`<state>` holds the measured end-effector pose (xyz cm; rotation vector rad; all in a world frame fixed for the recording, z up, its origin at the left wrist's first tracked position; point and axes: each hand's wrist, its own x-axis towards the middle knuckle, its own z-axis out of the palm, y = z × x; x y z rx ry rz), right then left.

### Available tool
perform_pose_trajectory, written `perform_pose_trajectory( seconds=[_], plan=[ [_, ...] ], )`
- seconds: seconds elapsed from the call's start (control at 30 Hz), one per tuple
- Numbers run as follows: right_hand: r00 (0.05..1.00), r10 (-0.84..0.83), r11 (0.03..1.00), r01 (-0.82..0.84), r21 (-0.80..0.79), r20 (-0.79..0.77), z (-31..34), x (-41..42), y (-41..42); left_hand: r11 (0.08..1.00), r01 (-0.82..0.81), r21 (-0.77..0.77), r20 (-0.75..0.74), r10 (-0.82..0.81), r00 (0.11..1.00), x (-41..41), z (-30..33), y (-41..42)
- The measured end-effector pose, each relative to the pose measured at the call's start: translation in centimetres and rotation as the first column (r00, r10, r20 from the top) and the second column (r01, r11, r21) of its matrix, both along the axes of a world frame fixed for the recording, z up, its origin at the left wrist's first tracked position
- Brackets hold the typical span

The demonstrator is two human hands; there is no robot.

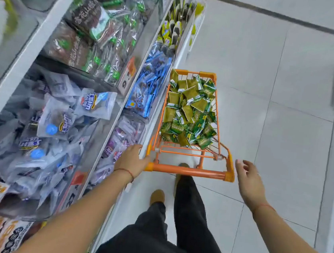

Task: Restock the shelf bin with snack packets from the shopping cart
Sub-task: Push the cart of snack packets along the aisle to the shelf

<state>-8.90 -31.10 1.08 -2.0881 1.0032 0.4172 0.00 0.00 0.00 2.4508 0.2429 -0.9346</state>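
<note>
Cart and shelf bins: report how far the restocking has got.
Done: nothing visible; the cart is heaped with green packets. In hand: the left hand rests at the handle end; the right hand hovers open beside it, neither holding a packet. Left: moving all packets into a bin.

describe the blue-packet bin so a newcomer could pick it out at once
Find the orange shopping cart on the tiled aisle floor; the shelving runs along its left side. The bin of blue packets sits right beside the cart's basket, the only blue stock, between yellow-and-black packets beyond and purple-labelled packets nearer.
</note>
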Motion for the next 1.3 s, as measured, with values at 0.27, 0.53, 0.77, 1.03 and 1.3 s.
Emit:
perform_pose_trajectory(
  seconds=[0.27,0.53,0.77,1.03,1.3],
  plan=[
    [0.825,0.307,0.952,-0.263,0.158,-0.475,-5.1,4.0,-3.0,0.989,-0.125,0.083,-0.296,0.145,0.944,2.2,-4.1,-2.0],
    [0.766,0.376,0.911,-0.408,0.056,-0.522,-5.8,3.6,-2.5,0.982,0.122,0.141,-0.312,-0.073,0.947,1.0,-5.0,-2.6],
    [0.835,0.238,0.968,-0.248,0.046,-0.495,-5.3,-1.0,-0.5,0.983,0.124,0.136,-0.248,-0.087,0.965,-3.6,-4.4,-1.8],
    [0.840,0.219,0.976,-0.186,0.115,-0.496,-4.9,-9.8,2.4,0.992,0.071,0.104,-0.187,-0.050,0.981,-10.2,-4.0,0.7],
    [0.818,0.358,0.920,-0.391,0.022,-0.450,-5.5,-19.6,3.0,0.996,-0.068,0.063,-0.143,0.076,0.987,-19.4,-5.0,3.1]
  ],
)
